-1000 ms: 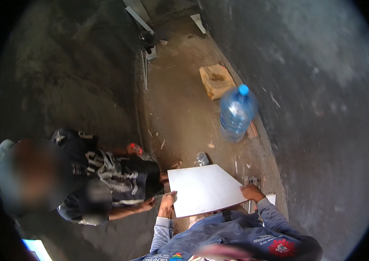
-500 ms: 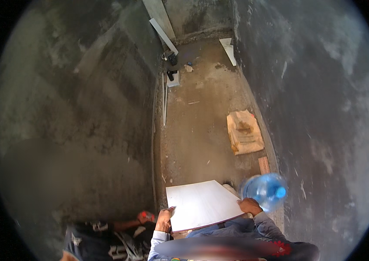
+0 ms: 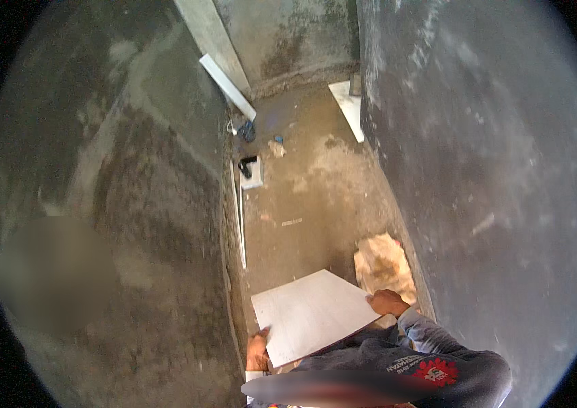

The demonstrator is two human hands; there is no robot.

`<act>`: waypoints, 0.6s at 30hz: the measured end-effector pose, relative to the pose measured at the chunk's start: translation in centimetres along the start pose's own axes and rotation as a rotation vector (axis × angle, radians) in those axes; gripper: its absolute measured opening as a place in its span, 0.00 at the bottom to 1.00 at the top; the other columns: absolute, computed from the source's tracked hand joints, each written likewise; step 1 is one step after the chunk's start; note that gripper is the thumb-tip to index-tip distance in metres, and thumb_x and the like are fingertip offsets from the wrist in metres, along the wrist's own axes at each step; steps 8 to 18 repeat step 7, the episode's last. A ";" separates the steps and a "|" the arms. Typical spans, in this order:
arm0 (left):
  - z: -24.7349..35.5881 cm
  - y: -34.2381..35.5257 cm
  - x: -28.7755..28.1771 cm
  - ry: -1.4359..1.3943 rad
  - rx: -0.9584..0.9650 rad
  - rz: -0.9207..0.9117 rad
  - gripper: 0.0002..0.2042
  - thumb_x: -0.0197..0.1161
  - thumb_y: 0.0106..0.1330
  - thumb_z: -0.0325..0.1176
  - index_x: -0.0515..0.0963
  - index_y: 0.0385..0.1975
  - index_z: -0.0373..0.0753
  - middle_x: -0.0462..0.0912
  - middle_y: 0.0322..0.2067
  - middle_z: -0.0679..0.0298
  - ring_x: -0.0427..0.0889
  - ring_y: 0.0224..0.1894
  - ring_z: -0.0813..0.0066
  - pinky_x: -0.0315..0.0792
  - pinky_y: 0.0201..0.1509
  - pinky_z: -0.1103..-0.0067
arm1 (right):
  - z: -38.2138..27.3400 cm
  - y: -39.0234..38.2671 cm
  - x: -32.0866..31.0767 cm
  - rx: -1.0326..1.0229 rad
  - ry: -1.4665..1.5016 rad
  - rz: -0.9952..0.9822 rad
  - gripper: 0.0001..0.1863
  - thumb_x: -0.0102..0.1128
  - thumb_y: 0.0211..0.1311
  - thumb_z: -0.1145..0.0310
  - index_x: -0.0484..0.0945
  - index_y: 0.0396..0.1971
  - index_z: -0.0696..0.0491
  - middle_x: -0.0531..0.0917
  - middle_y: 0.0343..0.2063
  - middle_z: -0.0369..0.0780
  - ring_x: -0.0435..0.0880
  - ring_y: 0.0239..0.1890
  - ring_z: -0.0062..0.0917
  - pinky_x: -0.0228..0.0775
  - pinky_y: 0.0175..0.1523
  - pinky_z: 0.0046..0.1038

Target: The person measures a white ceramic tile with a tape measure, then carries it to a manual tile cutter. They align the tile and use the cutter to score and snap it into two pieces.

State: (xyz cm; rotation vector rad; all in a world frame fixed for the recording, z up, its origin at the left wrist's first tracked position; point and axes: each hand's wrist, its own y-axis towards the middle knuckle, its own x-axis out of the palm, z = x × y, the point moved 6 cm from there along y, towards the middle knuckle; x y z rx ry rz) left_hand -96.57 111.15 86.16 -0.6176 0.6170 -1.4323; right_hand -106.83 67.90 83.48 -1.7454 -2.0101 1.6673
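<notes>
A flat white board (image 3: 316,314) with angled edges is held between my hands in front of my body. My left hand (image 3: 258,350) grips its left edge near the lower corner, thumb on top. At the opposite edge, my right hand (image 3: 388,303) is closed round the right corner. The fingers beneath the board are hidden on both sides.
Bare walls stand close on both sides. A tan paper sack (image 3: 385,266) lies along the right wall. Thin white strips (image 3: 239,217), a black tool on a white block (image 3: 252,178) and a leaning white plank (image 3: 229,88) line the left. A white sheet (image 3: 350,112) lies far right.
I have moved forward along the passage with the board still in both hands. The large blue water bottle and the other person at lower left have gone out of view.
</notes>
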 end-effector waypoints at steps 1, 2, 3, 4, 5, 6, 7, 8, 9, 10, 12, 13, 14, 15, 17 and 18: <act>2.3 2.5 1.8 -0.021 0.027 0.006 0.18 0.63 0.71 0.30 0.79 0.52 0.19 0.87 0.43 0.46 0.89 0.38 0.56 0.83 0.41 0.68 | -0.9 3.4 -2.6 -0.022 -0.014 -0.001 0.33 0.47 0.76 0.46 0.86 0.44 0.65 0.86 0.47 0.61 0.85 0.54 0.58 0.74 0.62 0.52; 4.4 5.0 3.2 -0.011 0.042 0.039 0.18 0.62 0.72 0.30 0.79 0.52 0.19 0.87 0.43 0.45 0.89 0.39 0.56 0.83 0.41 0.68 | -1.4 6.7 -4.6 -0.034 -0.055 -0.016 0.33 0.46 0.76 0.46 0.86 0.44 0.64 0.86 0.47 0.61 0.85 0.54 0.58 0.74 0.62 0.52; 6.5 7.5 4.7 -0.004 0.009 0.042 0.17 0.62 0.72 0.29 0.80 0.52 0.20 0.87 0.43 0.46 0.89 0.40 0.58 0.83 0.43 0.67 | -1.9 10.7 -6.5 -0.082 -0.069 -0.016 0.33 0.45 0.77 0.46 0.87 0.43 0.63 0.87 0.45 0.60 0.86 0.52 0.57 0.75 0.62 0.52; 8.7 9.7 5.9 -0.021 -0.021 0.059 0.18 0.63 0.72 0.31 0.80 0.52 0.21 0.88 0.43 0.46 0.89 0.40 0.58 0.82 0.43 0.67 | -2.8 14.9 -7.5 -0.181 -0.128 -0.038 0.31 0.48 0.75 0.47 0.87 0.43 0.62 0.87 0.44 0.59 0.87 0.51 0.55 0.76 0.60 0.52; 11.5 12.2 7.5 -0.010 -0.023 0.060 0.18 0.64 0.71 0.32 0.80 0.52 0.21 0.88 0.43 0.47 0.89 0.40 0.58 0.82 0.43 0.67 | -3.0 19.5 -8.5 -0.252 -0.166 -0.040 0.29 0.50 0.73 0.47 0.87 0.44 0.61 0.88 0.43 0.58 0.88 0.49 0.54 0.77 0.58 0.52; 14.8 15.3 10.1 0.042 -0.036 0.005 0.19 0.65 0.71 0.33 0.81 0.53 0.22 0.88 0.43 0.48 0.89 0.40 0.58 0.82 0.44 0.67 | -3.2 24.5 -9.6 -0.314 -0.219 -0.036 0.28 0.53 0.72 0.48 0.87 0.44 0.60 0.88 0.41 0.57 0.89 0.48 0.52 0.78 0.56 0.51; 19.8 18.9 12.0 0.113 -0.027 -0.058 0.19 0.65 0.71 0.33 0.81 0.53 0.22 0.88 0.43 0.48 0.89 0.40 0.58 0.82 0.44 0.67 | -3.0 29.0 -10.1 -0.339 -0.182 -0.023 0.24 0.55 0.67 0.51 0.87 0.39 0.58 0.87 0.37 0.55 0.87 0.43 0.51 0.76 0.51 0.51; 19.8 18.9 12.0 0.113 -0.027 -0.058 0.19 0.65 0.71 0.33 0.81 0.53 0.22 0.88 0.43 0.48 0.89 0.40 0.58 0.82 0.44 0.67 | -3.0 29.0 -10.1 -0.339 -0.182 -0.023 0.24 0.55 0.67 0.51 0.87 0.39 0.58 0.87 0.37 0.55 0.87 0.43 0.51 0.76 0.51 0.51; 19.8 18.9 12.0 0.113 -0.027 -0.058 0.19 0.65 0.71 0.33 0.81 0.53 0.22 0.88 0.43 0.48 0.89 0.40 0.58 0.82 0.44 0.67 | -3.0 29.0 -10.1 -0.339 -0.182 -0.023 0.24 0.55 0.67 0.51 0.87 0.39 0.58 0.87 0.37 0.55 0.87 0.43 0.51 0.76 0.51 0.51; 19.8 18.9 12.0 0.113 -0.027 -0.058 0.19 0.65 0.71 0.33 0.81 0.53 0.22 0.88 0.43 0.48 0.89 0.40 0.58 0.82 0.44 0.67 | -3.0 29.0 -10.1 -0.339 -0.182 -0.023 0.24 0.55 0.67 0.51 0.87 0.39 0.58 0.87 0.37 0.55 0.87 0.43 0.51 0.76 0.51 0.51; 19.8 18.9 12.0 0.113 -0.027 -0.058 0.19 0.65 0.71 0.33 0.81 0.53 0.22 0.88 0.43 0.48 0.89 0.40 0.58 0.82 0.44 0.67 | -3.0 29.0 -10.1 -0.339 -0.182 -0.023 0.24 0.55 0.67 0.51 0.87 0.39 0.58 0.87 0.37 0.55 0.87 0.43 0.51 0.76 0.51 0.51; 19.8 18.9 12.0 0.113 -0.027 -0.058 0.19 0.65 0.71 0.33 0.81 0.53 0.22 0.88 0.43 0.48 0.89 0.40 0.58 0.82 0.44 0.67 | -3.0 29.0 -10.1 -0.339 -0.182 -0.023 0.24 0.55 0.67 0.51 0.87 0.39 0.58 0.87 0.37 0.55 0.87 0.43 0.51 0.76 0.51 0.51; 19.8 18.9 12.0 0.113 -0.027 -0.058 0.19 0.65 0.71 0.33 0.81 0.53 0.22 0.88 0.43 0.48 0.89 0.40 0.58 0.82 0.44 0.67 | -3.0 29.0 -10.1 -0.339 -0.182 -0.023 0.24 0.55 0.67 0.51 0.87 0.39 0.58 0.87 0.37 0.55 0.87 0.43 0.51 0.76 0.51 0.51; 19.8 18.9 12.0 0.113 -0.027 -0.058 0.19 0.65 0.71 0.33 0.81 0.53 0.22 0.88 0.43 0.48 0.89 0.40 0.58 0.82 0.44 0.67 | -3.0 29.0 -10.1 -0.339 -0.182 -0.023 0.24 0.55 0.67 0.51 0.87 0.39 0.58 0.87 0.37 0.55 0.87 0.43 0.51 0.76 0.51 0.51; 19.8 18.9 12.0 0.113 -0.027 -0.058 0.19 0.65 0.71 0.33 0.81 0.53 0.22 0.88 0.43 0.48 0.89 0.40 0.58 0.82 0.44 0.67 | -3.0 29.0 -10.1 -0.339 -0.182 -0.023 0.24 0.55 0.67 0.51 0.87 0.39 0.58 0.87 0.37 0.55 0.87 0.43 0.51 0.76 0.51 0.51; 19.8 18.9 12.0 0.113 -0.027 -0.058 0.19 0.65 0.71 0.33 0.81 0.53 0.22 0.88 0.43 0.48 0.89 0.40 0.58 0.82 0.44 0.67 | -3.0 29.0 -10.1 -0.339 -0.182 -0.023 0.24 0.55 0.67 0.51 0.87 0.39 0.58 0.87 0.37 0.55 0.87 0.43 0.51 0.76 0.51 0.51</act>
